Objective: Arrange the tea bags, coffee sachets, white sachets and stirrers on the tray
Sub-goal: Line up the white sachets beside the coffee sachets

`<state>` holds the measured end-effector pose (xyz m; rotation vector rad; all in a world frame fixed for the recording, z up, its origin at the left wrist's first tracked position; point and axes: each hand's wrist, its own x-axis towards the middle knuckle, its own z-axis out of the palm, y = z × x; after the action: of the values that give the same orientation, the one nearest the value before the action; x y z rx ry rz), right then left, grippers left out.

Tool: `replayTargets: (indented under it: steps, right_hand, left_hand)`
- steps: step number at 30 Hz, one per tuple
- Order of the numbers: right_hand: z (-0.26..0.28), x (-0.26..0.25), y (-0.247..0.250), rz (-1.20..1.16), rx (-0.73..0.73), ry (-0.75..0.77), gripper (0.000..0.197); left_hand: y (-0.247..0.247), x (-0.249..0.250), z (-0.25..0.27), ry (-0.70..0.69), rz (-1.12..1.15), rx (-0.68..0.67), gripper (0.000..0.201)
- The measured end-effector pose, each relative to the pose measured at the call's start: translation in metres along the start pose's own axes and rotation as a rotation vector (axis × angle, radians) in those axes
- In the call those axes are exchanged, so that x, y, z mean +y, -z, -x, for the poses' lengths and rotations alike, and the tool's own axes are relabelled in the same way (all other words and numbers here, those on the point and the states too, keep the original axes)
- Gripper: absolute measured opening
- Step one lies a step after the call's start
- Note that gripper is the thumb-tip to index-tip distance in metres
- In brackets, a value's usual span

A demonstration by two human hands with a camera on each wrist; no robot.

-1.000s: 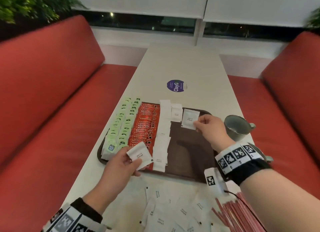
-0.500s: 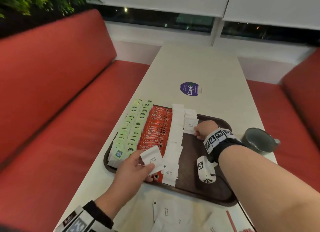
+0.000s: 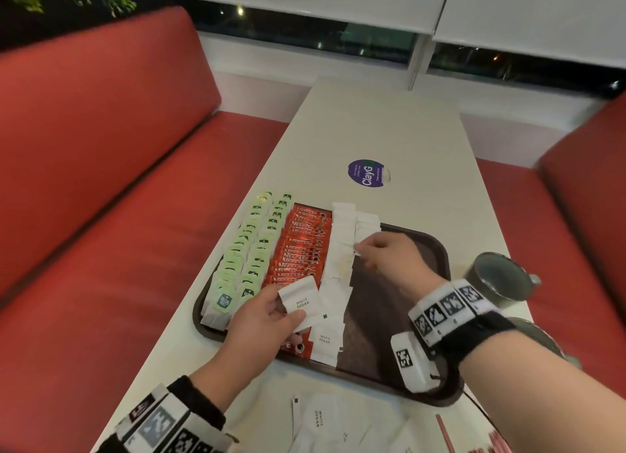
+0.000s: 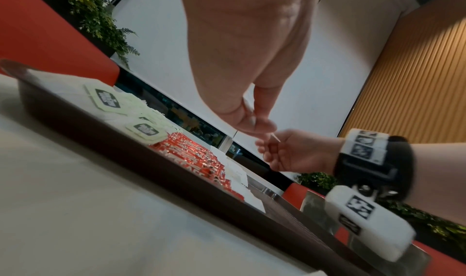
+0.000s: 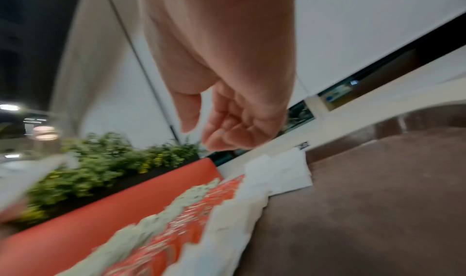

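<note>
Head view: my left hand (image 3: 267,317) pinches a flat white sugar sachet (image 3: 299,303) over the near edge of the dark brown tray (image 3: 437,249), just above the near end of the coffee sachets (image 3: 301,246). My right hand (image 3: 386,253) is at the far edge, fingers curled onto the short second column of white sachets (image 3: 367,224); whether they pinch one there I cannot tell. That column's open end lies just toward me from the right hand, well apart from the left, so the right hand is nearer the slot, in my judgement. Each row runs from near to far edge, tea bags (image 3: 250,249) leftmost. Left wrist view: the held sachet (image 4: 274,137) shows edge-on, thin paper between thumb and finger. Right wrist view: blurred; the right-hand fingers (image 5: 227,132) hang curled over crimp-edged white packets (image 5: 277,170), apparently empty.
</note>
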<state>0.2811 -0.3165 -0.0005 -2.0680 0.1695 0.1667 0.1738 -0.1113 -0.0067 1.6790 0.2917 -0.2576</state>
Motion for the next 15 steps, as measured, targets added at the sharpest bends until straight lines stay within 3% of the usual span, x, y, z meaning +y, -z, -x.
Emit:
replayTargets:
  steps: [2, 5, 7, 10, 15]
  right_hand:
    - [0.036, -0.012, -0.007, -0.012, -0.241, 0.082, 0.01]
    - [0.059, -0.005, -0.021, 0.042, -0.349, 0.108, 0.017]
    - [0.061, 0.005, -0.027, -0.003, -0.322, 0.085, 0.023]
    - [0.054, 0.01, -0.021, -0.108, -0.278, 0.035, 0.017]
    - [-0.001, 0.028, 0.003, -0.137, 0.059, -0.162, 0.019]
  left_hand:
    - [-0.005, 0.002, -0.002, -0.013, -0.011, -0.015, 0.031]
    - [-0.014, 0.005, -0.002, -0.045, -0.029, -0.048, 0.031]
    - [-0.017, 0.005, -0.002, -0.049, -0.066, -0.056, 0.031]
    - [-0.015, 0.005, -0.003, -0.046, -0.051, -0.045, 0.031]
    - [0.004, -0.002, 0.001, -0.01, 0.009, -0.021, 0.024]
